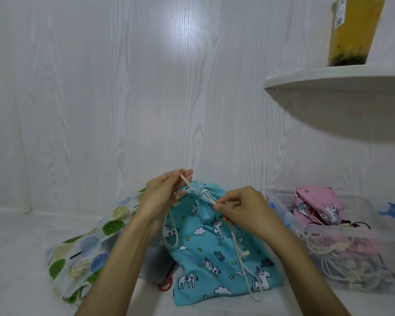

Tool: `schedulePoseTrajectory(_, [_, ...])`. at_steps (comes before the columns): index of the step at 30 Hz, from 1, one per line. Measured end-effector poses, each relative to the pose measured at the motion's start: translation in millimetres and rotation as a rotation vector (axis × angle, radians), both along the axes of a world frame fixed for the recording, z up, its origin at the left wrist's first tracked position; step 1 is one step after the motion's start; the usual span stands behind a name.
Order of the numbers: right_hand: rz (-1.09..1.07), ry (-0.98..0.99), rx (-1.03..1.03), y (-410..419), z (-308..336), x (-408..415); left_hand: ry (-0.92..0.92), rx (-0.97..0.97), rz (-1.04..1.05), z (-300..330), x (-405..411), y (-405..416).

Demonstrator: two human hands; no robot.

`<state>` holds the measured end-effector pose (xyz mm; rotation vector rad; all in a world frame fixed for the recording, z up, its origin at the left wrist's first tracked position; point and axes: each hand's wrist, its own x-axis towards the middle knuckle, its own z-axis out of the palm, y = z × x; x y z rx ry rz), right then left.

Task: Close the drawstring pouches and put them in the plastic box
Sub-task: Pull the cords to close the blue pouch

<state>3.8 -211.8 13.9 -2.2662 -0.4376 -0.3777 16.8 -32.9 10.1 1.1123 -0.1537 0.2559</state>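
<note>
Your left hand (163, 192) and right hand (238, 207) each pinch the cream drawstring (197, 190), pulled taut to either side of the gathered mouth of the blue unicorn pouch (214, 252), which lies on the white surface between your forearms. The tree-print pouch (87, 245) touches its left edge. The plastic box (328, 238) sits just beside its right edge, open-topped, with a pink pouch (315, 206) rising above its rim.

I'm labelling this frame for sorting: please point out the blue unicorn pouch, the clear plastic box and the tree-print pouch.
Blue unicorn-print fabric drawstring pouch (214, 254): head view, middle of its front.
Clear plastic box (342, 233): head view, near wall.
White tree-print fabric pouch (87, 245): head view, middle of its fabric.
</note>
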Motion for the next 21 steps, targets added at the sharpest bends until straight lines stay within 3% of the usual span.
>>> schedulePoseTrajectory(4, [0.001,-0.010,-0.132,10,-4,-5,0.036,-0.097,-0.121,8,-6,0])
schedulePoseTrajectory(5, [0.021,0.018,-0.182,11,-4,-7,0.033,-0.045,-0.147,9,-8,-1])
schedulePoseTrajectory(8, [0.177,0.248,-0.314,2,6,-15,-0.046,0.479,-0.084,6,-13,-4])
schedulePoseTrajectory(10, [0.254,0.372,-0.344,-10,19,-23,-0.088,0.706,-0.092,2,-14,-7])
schedulePoseTrajectory(15, [0.134,0.387,-0.092,-34,35,-26,-0.064,0.992,-0.355,-13,-10,-20])
schedulePoseTrajectory(21, [0.040,0.220,0.091,-28,31,-18,-0.107,1.288,-0.539,-22,-17,-47])
